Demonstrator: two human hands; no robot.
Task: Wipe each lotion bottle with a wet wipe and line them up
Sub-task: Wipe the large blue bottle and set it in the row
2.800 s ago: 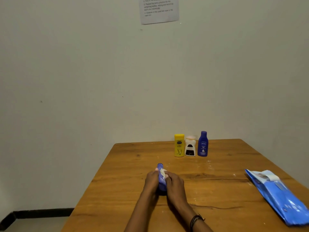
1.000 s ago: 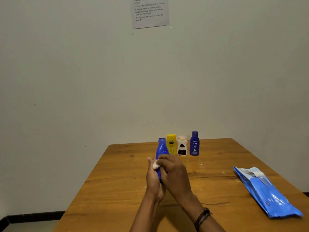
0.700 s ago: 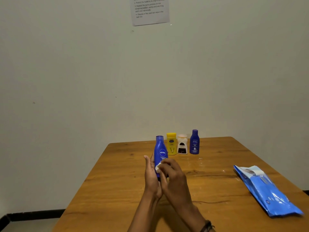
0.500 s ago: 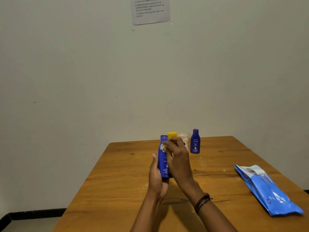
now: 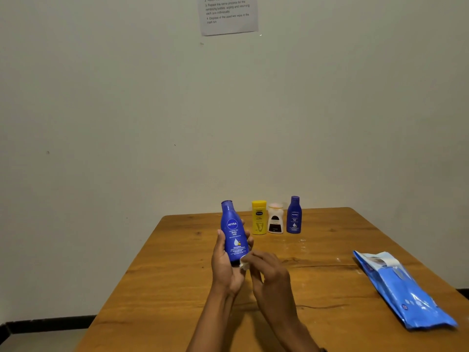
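Note:
My left hand point(image 5: 225, 268) holds a blue Nivea lotion bottle point(image 5: 233, 231) upright above the wooden table point(image 5: 177, 288), label facing me. My right hand point(image 5: 269, 271) pinches a small white wet wipe point(image 5: 244, 264) against the bottle's lower right edge. Three more bottles stand in a row at the table's far edge: a yellow bottle point(image 5: 259, 217), a white bottle with a dark label point(image 5: 275, 218) and a smaller dark blue bottle point(image 5: 294, 215).
A blue pack of wet wipes point(image 5: 401, 293) lies on the right side of the table with its flap peeled back. A printed paper sheet point(image 5: 228, 15) hangs on the wall behind. The table's left edge drops to the floor.
The bottle went from lying low on the table to upright in my left hand. My right hand with the wipe slid from the cap down to the bottle's base.

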